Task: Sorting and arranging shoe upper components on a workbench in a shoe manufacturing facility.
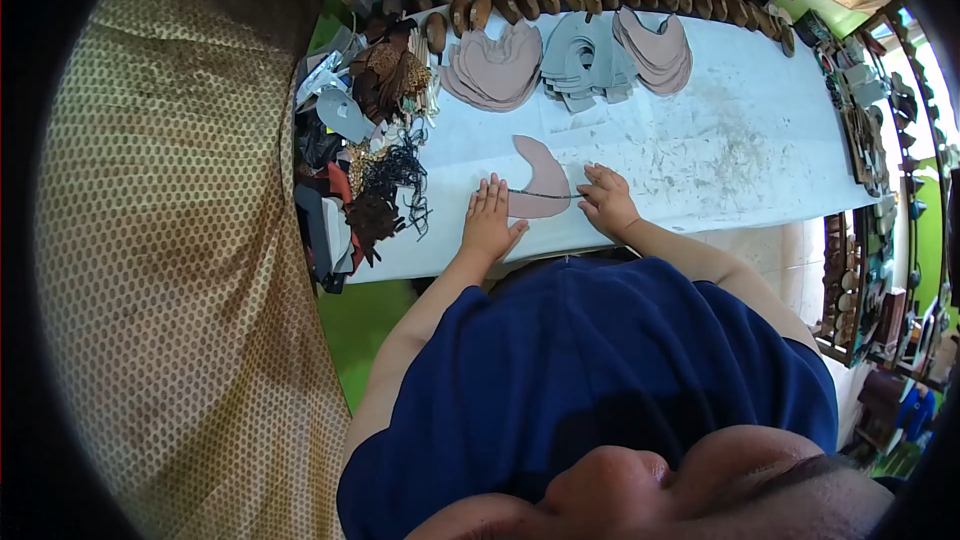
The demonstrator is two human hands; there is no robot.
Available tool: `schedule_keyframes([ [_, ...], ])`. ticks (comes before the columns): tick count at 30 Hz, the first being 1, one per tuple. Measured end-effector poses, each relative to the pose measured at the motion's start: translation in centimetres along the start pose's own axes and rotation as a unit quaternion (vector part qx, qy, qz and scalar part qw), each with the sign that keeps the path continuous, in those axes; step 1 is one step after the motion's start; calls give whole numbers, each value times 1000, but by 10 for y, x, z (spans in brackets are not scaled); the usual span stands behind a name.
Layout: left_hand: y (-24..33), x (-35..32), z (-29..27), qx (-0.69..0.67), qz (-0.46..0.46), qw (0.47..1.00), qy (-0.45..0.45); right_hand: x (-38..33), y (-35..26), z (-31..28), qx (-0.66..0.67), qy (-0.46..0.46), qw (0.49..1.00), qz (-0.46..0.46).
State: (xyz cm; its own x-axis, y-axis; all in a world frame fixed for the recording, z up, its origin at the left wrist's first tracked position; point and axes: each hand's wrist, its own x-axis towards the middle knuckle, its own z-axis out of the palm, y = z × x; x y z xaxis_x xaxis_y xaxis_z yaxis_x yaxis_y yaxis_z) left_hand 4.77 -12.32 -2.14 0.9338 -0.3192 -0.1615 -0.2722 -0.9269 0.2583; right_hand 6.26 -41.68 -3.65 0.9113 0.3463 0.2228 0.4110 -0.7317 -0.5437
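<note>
Leather piece (pixel 541 180) btwn left (pixel 489 219) & right fingers (pixel 603 181)

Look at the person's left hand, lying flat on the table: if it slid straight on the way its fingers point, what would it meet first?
The left hand points away from the body, so likely bare table, then the stack of tan cut pieces; depth is unclear.

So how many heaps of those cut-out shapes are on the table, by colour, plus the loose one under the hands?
Pinkish-tan heaps: 2, one left, one right
Grey heap: 1
Loose pinkish-tan piece, under the left hand and right hand: 1
Total: 4
</note>
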Motion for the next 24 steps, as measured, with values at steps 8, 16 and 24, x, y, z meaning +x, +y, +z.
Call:
schedule_keyframes([
  [8,-1,0,-5,37,-10,999,-20,4,3,0,-10,-5,1000,-5],
  [16,-5,-1,3,39,0,999,-6,6,-3,-3,2,-22,999,-35],
  [24,1,0,-6,60,-14,998,-19,5,-9,1,35,-44,998,-34],
])
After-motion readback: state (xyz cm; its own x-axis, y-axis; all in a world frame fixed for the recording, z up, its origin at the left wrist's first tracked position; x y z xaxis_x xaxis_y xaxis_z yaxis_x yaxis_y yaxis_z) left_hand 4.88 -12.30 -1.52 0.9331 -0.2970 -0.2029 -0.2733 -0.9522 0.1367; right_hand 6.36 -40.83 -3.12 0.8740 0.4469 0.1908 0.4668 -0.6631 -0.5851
